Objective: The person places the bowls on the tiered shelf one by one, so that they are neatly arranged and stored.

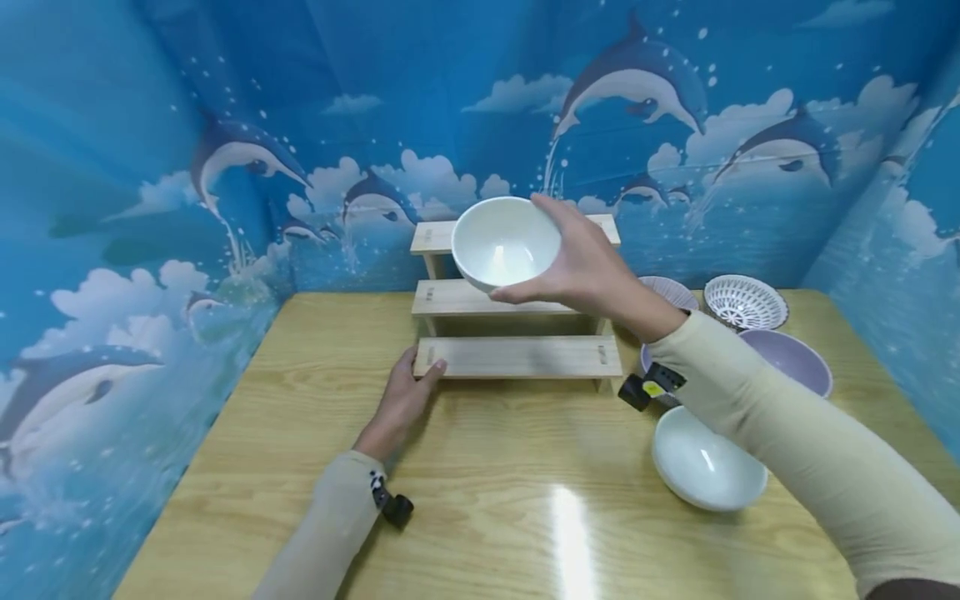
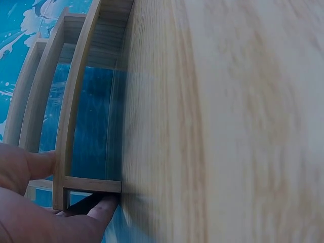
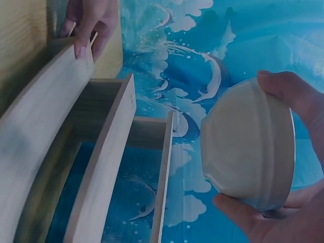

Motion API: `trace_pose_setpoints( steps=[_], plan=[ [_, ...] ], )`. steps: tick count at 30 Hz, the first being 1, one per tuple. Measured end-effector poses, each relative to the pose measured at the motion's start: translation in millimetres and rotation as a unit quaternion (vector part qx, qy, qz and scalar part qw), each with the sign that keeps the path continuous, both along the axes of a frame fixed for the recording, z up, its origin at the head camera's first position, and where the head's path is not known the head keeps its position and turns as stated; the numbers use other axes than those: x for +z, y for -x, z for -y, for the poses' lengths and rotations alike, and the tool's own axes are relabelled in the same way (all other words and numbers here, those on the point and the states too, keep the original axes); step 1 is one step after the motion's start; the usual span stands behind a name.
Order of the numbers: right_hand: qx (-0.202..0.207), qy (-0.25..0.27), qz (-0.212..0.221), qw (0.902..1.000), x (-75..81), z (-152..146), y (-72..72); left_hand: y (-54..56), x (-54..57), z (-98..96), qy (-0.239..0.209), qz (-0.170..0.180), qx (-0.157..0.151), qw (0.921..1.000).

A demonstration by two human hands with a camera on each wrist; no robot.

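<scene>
My right hand [image 1: 588, 262] holds a glossy white round bowl [image 1: 504, 242] between thumb and fingers, raised before the upper steps of a pale wooden three-step rack [image 1: 517, 357]. The bowl tips, its mouth facing my head camera and its base toward the rack. The rack's long axis runs left to right; my left hand [image 1: 399, 407] grips its lowest step's left end. Beneath, I see a shiny wood-grain bench [image 1: 480, 483], a purple round bowl [image 1: 787, 358] at right, and a blue dolphin-printed backdrop [image 1: 450, 75] behind and along both sides.
</scene>
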State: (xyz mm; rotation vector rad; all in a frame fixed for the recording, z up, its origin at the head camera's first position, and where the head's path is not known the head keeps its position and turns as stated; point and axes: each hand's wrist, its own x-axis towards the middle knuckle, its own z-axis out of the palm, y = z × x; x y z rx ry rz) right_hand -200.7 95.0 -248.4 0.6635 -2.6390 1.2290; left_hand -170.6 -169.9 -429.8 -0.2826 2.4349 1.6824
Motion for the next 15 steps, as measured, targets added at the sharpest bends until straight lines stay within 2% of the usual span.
trace_pose_setpoints(
  steps=[8, 15],
  plan=[
    [0.022, 0.017, 0.013, 0.9995, 7.1, 23.3, 24.3, 0.3, 0.6, 0.2, 0.001, -0.007, -0.008, 0.9999],
    [0.014, 0.01, 0.027, 0.9995, 8.8, 38.9, 42.9, 0.8, -0.7, 2.5, -0.003, -0.011, -0.015, 0.9998]
  ],
)
